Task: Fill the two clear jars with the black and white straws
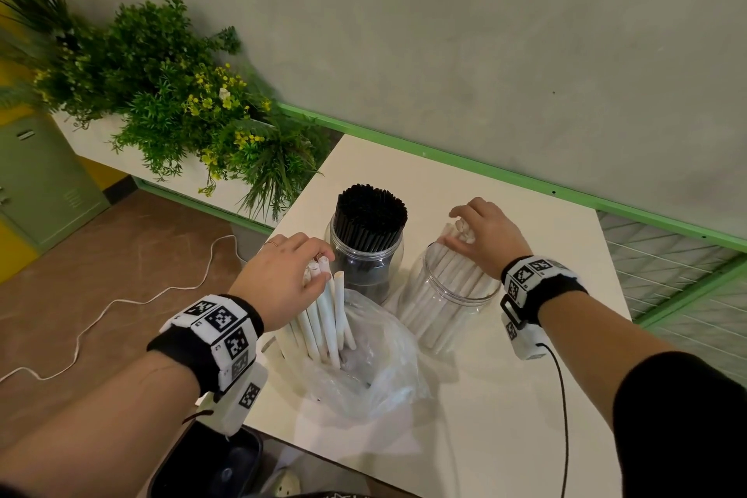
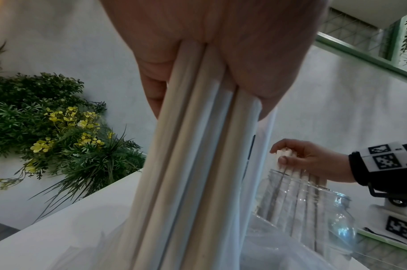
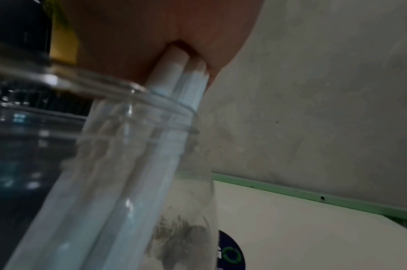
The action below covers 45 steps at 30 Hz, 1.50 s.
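Over the jar [image 1: 446,295], the right hand [image 1: 487,232] pinches white straws [image 1: 454,265], the left hand [image 1: 279,275] grips another bunch [image 1: 323,319] in the bag [image 1: 364,372], which, probably loosely held, could splay and spill.

Crowded near-left corner, open desk to the right and back

On the desk [image 1: 505,190], the jar of black straws [image 1: 367,243], the jar of white straws [image 1: 446,295] and the plastic bag [image 1: 364,368] stand close together, with only narrow gaps between them. The left hand [image 1: 279,279] covers the tops of the straws standing in the bag, and the right hand [image 1: 487,234] sits over the far rim of the white-straw jar, whose near mouth is uncovered. Bare desk lies behind both jars up to the wall [image 1: 485,53], and to the right and near side. The plants [image 1: 174,101] crowd the desk's far-left corner.
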Motion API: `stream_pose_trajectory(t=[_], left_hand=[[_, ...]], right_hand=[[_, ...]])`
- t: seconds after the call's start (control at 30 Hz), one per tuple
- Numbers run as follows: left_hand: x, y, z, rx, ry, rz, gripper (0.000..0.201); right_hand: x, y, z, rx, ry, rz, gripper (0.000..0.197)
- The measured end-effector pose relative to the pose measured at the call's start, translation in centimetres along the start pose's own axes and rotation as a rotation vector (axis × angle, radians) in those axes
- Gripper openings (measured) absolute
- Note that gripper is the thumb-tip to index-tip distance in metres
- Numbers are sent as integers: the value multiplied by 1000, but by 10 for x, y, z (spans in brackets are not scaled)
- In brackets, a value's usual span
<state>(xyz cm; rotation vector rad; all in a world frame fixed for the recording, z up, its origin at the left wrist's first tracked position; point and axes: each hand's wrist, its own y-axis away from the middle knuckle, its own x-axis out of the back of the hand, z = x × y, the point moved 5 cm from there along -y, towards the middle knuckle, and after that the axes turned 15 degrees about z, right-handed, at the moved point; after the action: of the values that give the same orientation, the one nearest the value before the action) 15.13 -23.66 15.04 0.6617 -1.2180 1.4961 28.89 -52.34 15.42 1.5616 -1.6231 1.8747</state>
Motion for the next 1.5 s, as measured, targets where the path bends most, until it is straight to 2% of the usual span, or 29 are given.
stream_pose_trajectory(t=[0.07, 0.27, 0.4, 0.5, 0.57, 0.63, 0.73, 0.8, 0.87, 1.03, 1.07, 1.17, 1.2, 1.37, 1.5], left_hand=[[0, 0, 0, 4, 2, -5, 46], [0, 0, 1, -4, 0, -7, 47], [1, 0, 1, 9, 16, -6, 47], [3, 0, 1, 39, 71, 3, 51], [9, 0, 0, 75, 135, 12, 52], [16, 3, -3, 117, 154, 6, 59], [21, 13, -9, 153, 120, -29, 84], [18, 21, -10, 169, 139, -41, 89], [16, 25, -10, 197, 212, 8, 85], [13, 26, -7, 235, 337, 99, 60], [11, 26, -6, 242, 346, 106, 59], [9, 27, -5, 247, 389, 122, 55], [8, 26, -4, 249, 402, 123, 53], [5, 23, -2, 262, 422, 96, 45], [6, 18, -1, 274, 413, 98, 30]], right_hand=[[0, 1, 0, 16, -1, 7, 49], [-1, 5, -3, 37, 25, 7, 50], [15, 3, -16, -6, 26, 114, 52], [33, 7, -56, -5, -133, 207, 46], [35, 20, -93, -40, -335, 122, 45], [23, 38, -129, -84, -495, -82, 51], [-13, 64, -162, -209, -640, -344, 79], [-33, 72, -173, -297, -690, -404, 95], [-45, 71, -179, -341, -705, -410, 101], [-65, 60, -182, -402, -771, -408, 95], [-67, 59, -181, -400, -794, -385, 88], [-62, 58, -181, -415, -867, -317, 47], [-62, 59, -179, -436, -884, -304, 41], [-64, 63, -176, -527, -908, -258, 44], [-60, 63, -177, -542, -899, -198, 39]])
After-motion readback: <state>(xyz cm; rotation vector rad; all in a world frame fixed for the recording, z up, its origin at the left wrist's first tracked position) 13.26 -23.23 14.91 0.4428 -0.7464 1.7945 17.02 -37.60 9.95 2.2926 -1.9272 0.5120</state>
